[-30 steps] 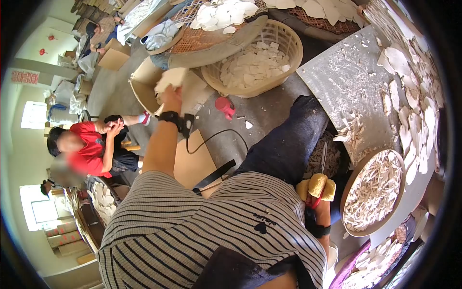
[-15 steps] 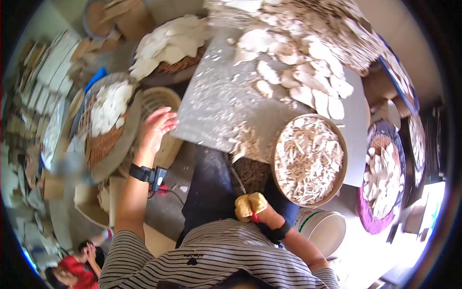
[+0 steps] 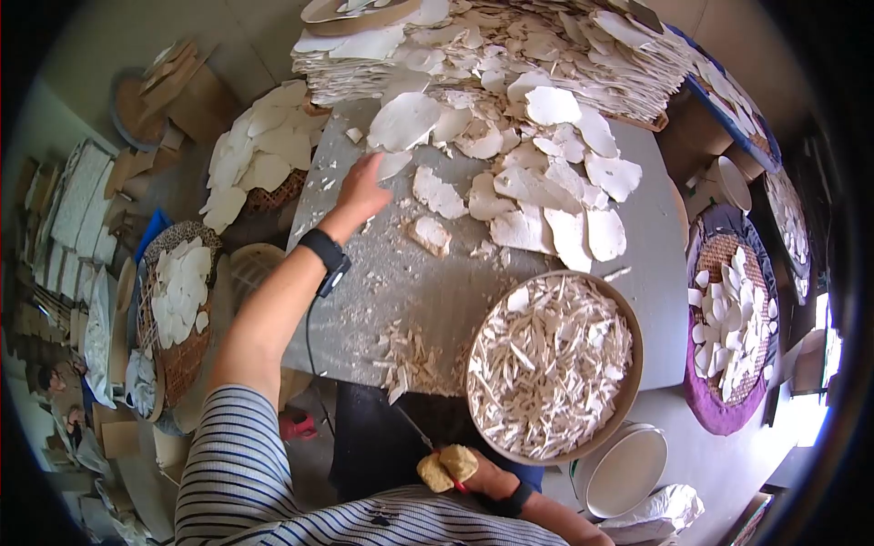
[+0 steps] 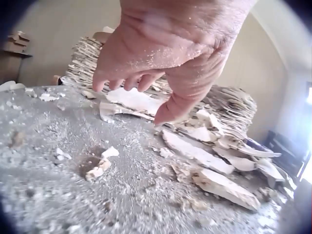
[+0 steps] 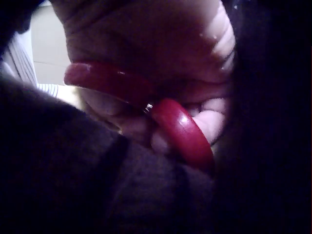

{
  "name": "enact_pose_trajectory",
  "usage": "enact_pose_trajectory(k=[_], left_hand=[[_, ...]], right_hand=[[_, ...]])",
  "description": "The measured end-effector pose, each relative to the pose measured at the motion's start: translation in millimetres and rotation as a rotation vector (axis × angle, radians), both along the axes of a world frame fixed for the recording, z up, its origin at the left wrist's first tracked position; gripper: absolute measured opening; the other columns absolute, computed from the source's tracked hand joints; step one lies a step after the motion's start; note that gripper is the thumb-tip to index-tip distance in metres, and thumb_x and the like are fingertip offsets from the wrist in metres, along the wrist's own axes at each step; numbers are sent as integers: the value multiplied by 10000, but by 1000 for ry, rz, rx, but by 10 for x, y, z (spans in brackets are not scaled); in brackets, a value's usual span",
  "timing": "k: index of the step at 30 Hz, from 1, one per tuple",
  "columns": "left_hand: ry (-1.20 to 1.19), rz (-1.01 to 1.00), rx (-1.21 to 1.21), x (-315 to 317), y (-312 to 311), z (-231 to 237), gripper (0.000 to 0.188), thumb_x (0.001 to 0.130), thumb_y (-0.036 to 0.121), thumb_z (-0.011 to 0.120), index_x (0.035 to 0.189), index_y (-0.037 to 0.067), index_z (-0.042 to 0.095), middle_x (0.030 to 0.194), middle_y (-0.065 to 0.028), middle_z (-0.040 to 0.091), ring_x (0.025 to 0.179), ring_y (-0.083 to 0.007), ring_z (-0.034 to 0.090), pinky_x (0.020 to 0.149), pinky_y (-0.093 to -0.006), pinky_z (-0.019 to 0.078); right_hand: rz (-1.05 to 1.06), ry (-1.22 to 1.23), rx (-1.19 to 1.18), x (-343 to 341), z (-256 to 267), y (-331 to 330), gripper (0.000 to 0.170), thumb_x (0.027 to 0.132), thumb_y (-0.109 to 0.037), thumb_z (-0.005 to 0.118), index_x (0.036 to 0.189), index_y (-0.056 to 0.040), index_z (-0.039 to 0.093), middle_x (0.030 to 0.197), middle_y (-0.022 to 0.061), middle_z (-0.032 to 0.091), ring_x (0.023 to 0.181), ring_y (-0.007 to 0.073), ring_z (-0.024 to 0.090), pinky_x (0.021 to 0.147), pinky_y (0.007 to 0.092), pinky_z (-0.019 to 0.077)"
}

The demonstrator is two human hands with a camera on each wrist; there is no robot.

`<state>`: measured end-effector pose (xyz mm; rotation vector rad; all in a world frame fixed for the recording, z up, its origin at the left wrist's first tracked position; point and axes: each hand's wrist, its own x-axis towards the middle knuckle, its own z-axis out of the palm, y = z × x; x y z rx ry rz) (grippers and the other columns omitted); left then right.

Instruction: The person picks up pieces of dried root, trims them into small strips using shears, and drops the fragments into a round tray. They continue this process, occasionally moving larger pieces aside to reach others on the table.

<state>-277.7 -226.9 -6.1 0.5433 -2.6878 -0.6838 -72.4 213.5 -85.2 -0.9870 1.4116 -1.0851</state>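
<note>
Over the grey table (image 3: 382, 273), my left hand (image 3: 362, 193) reaches to a large pale flat piece (image 3: 403, 122) at the edge of the scattered pieces. In the left wrist view the hand (image 4: 165, 53) hangs above the tabletop, fingers spread and nothing held; contact with a piece cannot be told. My right hand (image 3: 487, 473), low by the lap, grips red-handled scissors; yellow wraps (image 3: 446, 467) cover some fingers. In the right wrist view the fingers of the hand (image 5: 146, 53) curl round the red handles (image 5: 183, 131), with dark cloth hiding the rest.
A round tray of cut strips (image 3: 551, 364) overlaps the table's front edge. Stacked flat sheets (image 3: 546, 45) line its back. A white bucket (image 3: 624, 473) stands below at the right, a purple-rimmed basket (image 3: 719, 414) beyond it. More baskets are at the left, and a black cable hangs from the left wrist.
The left hand released a pale piece over the box at the left, then swung across to the table's flat pieces. The view turned with it. The right hand stays low, gripping the scissors.
</note>
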Motion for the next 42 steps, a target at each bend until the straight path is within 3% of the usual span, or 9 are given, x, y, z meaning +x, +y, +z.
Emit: enact_pose_trajectory(k=[3,10,13,17,21,25,29,35,42], left_hand=[[-207,15,-208,-348,14,-116,807,661,68,584,1378,129,219,1438,-154,202,1319,-383,183,1021,-503,254],[-270,192,-390,-677,85,-201,687,751,80,547,1372,135,258,1417,-230,208,1295,-452,193,991,-581,229],[-141,154,-417,-657,-47,-258,612,782,46,501,1354,125,300,1372,-231,301,1227,-445,323,954,-520,319],[119,29,-337,-442,-83,-185,552,786,-9,459,1319,102,365,1296,-232,409,1140,-386,453,925,-406,391],[298,-60,330,13,194,155,473,806,-6,472,1273,38,421,1150,-187,544,1041,-248,549,903,-332,425],[300,-139,1456,491,435,427,454,876,99,511,1307,32,383,1173,-99,543,1025,-151,539,885,-299,442],[91,72,1172,516,-1,384,507,857,305,584,1263,41,434,1106,-97,551,905,-153,560,760,-264,480],[163,28,233,-111,-1054,-211,475,822,157,551,1275,74,433,1293,-141,429,1176,-269,422,1000,-360,328],[94,12,4,-614,-1219,-638,520,773,170,540,1282,133,444,1389,-165,327,1289,-313,291,1048,-376,259]], right_hand=[[-40,-191,45,20,-87,1,307,822,-157,639,1084,-41,530,1004,99,608,925,200,596,817,308,472],[-239,-820,84,375,-721,175,217,913,-131,493,1043,28,562,988,109,619,901,189,606,786,307,491],[-319,-972,213,507,-1105,297,212,904,-128,502,1035,26,568,982,108,623,897,193,608,780,308,493],[-207,-820,160,297,-766,182,210,899,-128,510,1034,22,569,980,107,623,895,193,608,779,309,492],[-159,-720,133,222,-634,152,208,894,-128,518,1032,19,569,978,106,624,893,194,608,778,310,492],[-133,-659,129,168,-583,125,206,888,-127,526,1030,16,570,976,106,624,891,195,608,776,311,492],[-101,-584,133,93,-524,95,205,883,-127,533,1028,12,571,974,105,625,890,195,608,775,312,492],[-62,-524,164,27,-470,21,203,875,-127,545,1025,7,573,971,104,625,887,196,608,773,313,492],[-52,-494,221,-116,-452,-77,203,866,-127,559,1022,2,574,967,103,626,884,197,608,771,315,491]])
